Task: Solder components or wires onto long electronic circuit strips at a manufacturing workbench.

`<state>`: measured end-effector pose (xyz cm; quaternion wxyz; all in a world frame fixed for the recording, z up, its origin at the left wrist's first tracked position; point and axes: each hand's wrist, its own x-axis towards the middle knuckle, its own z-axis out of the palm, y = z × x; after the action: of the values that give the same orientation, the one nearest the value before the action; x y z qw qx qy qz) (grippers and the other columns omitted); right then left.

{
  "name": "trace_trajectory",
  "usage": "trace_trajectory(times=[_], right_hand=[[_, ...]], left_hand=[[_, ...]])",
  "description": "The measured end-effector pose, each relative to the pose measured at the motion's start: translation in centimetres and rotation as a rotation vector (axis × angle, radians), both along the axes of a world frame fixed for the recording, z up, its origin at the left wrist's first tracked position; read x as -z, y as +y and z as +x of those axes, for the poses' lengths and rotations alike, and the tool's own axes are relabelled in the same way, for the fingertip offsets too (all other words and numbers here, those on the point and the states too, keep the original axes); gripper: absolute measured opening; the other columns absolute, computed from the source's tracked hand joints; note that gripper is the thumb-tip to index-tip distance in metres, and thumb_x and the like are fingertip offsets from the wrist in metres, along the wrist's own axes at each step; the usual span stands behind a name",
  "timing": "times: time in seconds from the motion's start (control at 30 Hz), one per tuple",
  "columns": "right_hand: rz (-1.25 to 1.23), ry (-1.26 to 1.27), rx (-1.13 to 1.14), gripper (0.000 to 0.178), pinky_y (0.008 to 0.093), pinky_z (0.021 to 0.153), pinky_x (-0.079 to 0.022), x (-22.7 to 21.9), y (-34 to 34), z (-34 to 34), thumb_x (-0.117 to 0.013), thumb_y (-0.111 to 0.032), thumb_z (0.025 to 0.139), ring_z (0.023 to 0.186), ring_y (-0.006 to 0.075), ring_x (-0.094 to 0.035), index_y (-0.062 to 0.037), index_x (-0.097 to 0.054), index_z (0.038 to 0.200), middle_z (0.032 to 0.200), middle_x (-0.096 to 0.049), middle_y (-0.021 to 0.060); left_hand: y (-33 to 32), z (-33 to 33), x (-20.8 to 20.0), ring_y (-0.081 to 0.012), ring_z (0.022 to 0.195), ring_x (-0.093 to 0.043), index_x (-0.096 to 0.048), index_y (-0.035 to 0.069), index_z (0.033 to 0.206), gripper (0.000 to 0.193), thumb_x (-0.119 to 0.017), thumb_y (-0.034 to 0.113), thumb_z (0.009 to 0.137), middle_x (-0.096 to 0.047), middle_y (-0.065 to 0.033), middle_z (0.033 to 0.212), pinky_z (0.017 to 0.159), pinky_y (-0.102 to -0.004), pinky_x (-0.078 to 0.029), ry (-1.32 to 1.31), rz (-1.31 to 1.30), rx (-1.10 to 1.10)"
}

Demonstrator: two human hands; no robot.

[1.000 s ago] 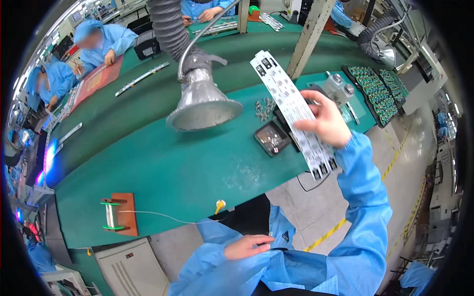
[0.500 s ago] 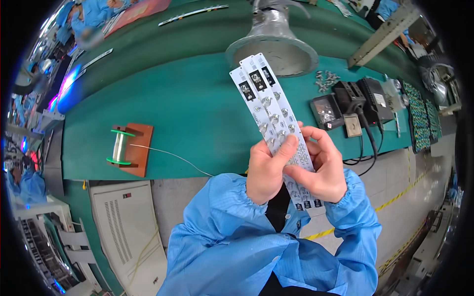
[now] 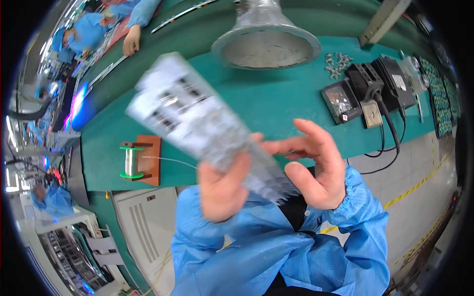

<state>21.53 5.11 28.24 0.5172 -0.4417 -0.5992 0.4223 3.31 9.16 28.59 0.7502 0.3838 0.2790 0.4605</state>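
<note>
My left hand [image 3: 224,190] grips a fanned stack of long white circuit board strips [image 3: 197,108], its thumb lying across their faces. The strips are smeared by motion and slant from the upper left down toward my chest; dark component patches show near their far ends. My right hand [image 3: 318,170] is beside the stack's lower right edge with thumb and index finger spread. Nothing shows between those fingers, though its fingertips lie close to the strips, and I cannot tell if they touch.
A solder wire spool [image 3: 131,162] on a brown stand [image 3: 154,160] sits left on the green bench [image 3: 276,93]. A metal fume hood [image 3: 266,47] hangs at the back. A soldering station [image 3: 392,81], a holder tray [image 3: 340,102] and small metal parts [image 3: 337,64] are at right. A co-worker's hand [image 3: 132,40] rests far left.
The strips have swung to the left and tilted further with my left hand. My right hand has let go of them and its fingers have spread. A co-worker's hand has appeared at the far left.
</note>
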Motion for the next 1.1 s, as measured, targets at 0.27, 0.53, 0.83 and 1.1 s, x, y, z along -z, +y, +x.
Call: trace_trajectory(times=[0.27,0.53,0.83,1.1], right_hand=[[-0.025,0.264,0.257,0.054,0.0283,0.081,-0.049,1.6,-0.8,4.0,-0.059,-0.006,0.086,0.093,0.0159,-0.059,0.0000,-0.036,0.134,0.106,-0.060,0.0129],[0.415,-0.237,0.601,0.053,0.0392,0.091,-0.045,6.2,-1.2,6.2,-0.062,-0.007,0.079,0.106,0.0276,-0.055,0.0011,-0.043,0.129,0.124,-0.051,0.0198],[0.322,-1.007,0.290,0.041,0.0489,0.096,-0.040,9.2,-0.5,5.7,-0.069,-0.007,0.067,0.111,0.0317,-0.053,-0.0098,-0.064,0.107,0.120,-0.059,0.0084],[0.326,-0.995,0.309,0.041,0.0486,0.094,-0.042,9.7,-0.4,5.5,-0.061,0.005,0.064,0.111,0.0370,-0.054,-0.0045,-0.065,0.103,0.117,-0.060,0.0152]], left_hand=[[4.8,-0.9,-6.8,-0.0313,0.087,-0.066,-0.055,-0.007,0.110,0.025,-0.052,0.011,0.092,-0.065,-0.0211,0.095,0.079,-0.0440,-0.056,0.516,0.348,0.050],[7.4,5.3,2.4,-0.0282,0.078,-0.062,-0.058,-0.004,0.094,0.023,-0.056,-0.001,0.071,-0.060,-0.0153,0.085,0.068,-0.0358,-0.051,1.432,1.576,0.129],[4.0,4.7,7.9,-0.0306,0.098,-0.061,-0.056,-0.007,0.106,0.036,-0.058,0.002,0.071,-0.059,-0.0206,0.106,0.085,-0.0371,-0.050,1.421,1.493,0.072],[3.5,3.8,7.6,-0.0367,0.117,-0.050,-0.050,-0.007,0.119,0.051,-0.058,-0.001,0.069,-0.049,-0.0239,0.128,0.099,-0.0455,-0.040,1.375,1.406,0.185]])
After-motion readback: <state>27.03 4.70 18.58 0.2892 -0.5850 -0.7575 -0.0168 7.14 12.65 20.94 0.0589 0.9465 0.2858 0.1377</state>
